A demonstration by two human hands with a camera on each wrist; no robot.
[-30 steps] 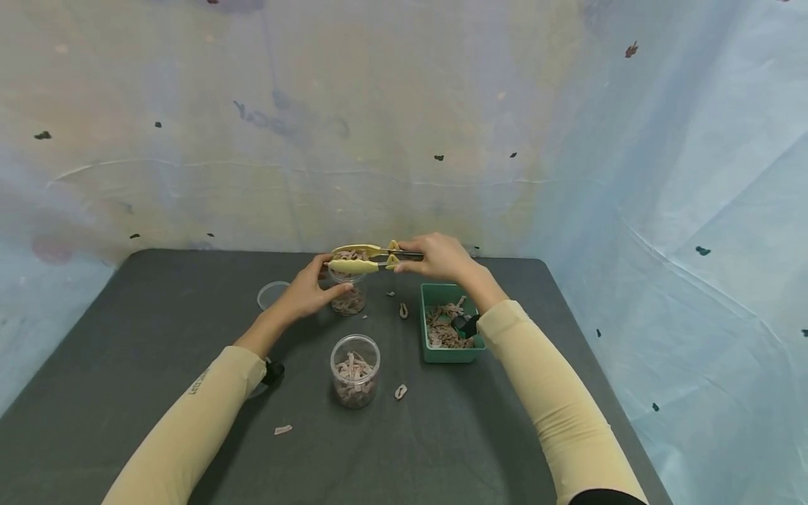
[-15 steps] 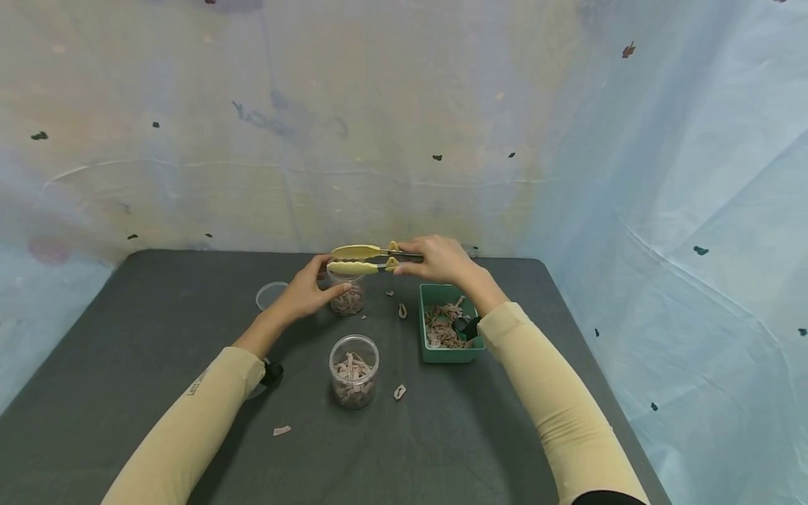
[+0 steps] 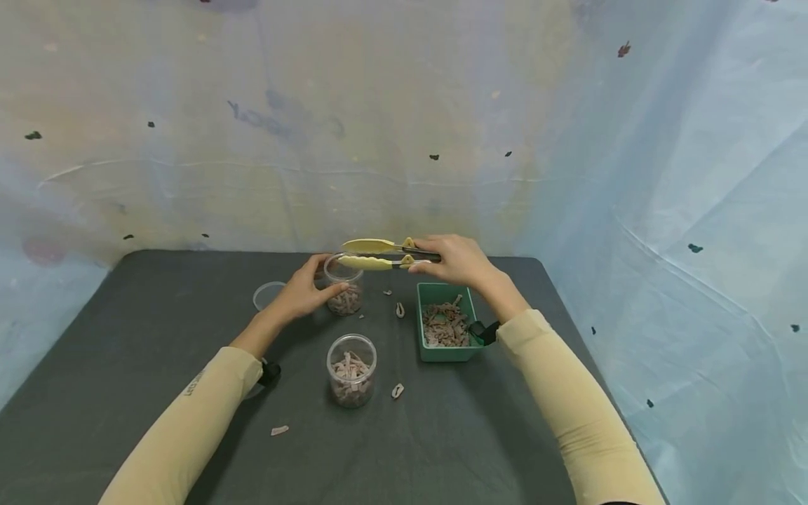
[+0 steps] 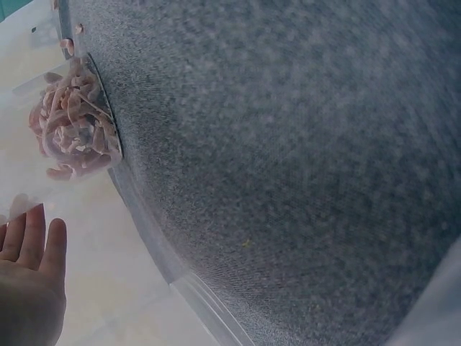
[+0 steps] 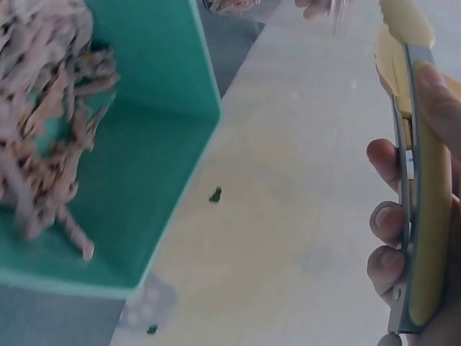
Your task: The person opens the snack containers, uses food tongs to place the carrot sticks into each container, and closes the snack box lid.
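Note:
My left hand (image 3: 305,289) holds a clear plastic jar (image 3: 344,301) at the back of the table, fingers behind it and thumb across its front. Pale brown strips fill the lower part of that jar, also visible in the left wrist view (image 4: 78,122). With my right hand (image 3: 463,261) I grip yellow-tipped tongs (image 3: 379,254) level above the jar's rim. Their tips are spread apart, with nothing seen between them. The right wrist view shows fingers and thumb wrapped round the tongs' handles (image 5: 428,231). Below my right forearm sits a green tray (image 3: 451,354) with more strips.
A second clear jar (image 3: 351,393) of strips stands nearer the front. Loose pieces (image 3: 397,391) and a strip (image 3: 280,430) lie on the dark tabletop (image 3: 404,456). A clear round lid (image 3: 265,286) lies left of the far jar. Plastic sheeting (image 3: 379,105) hangs behind.
The tongs, which were over the far jar's mouth with strips visible between their tips, have spread empty and shifted right with my right hand. My left hand stays on the jar.

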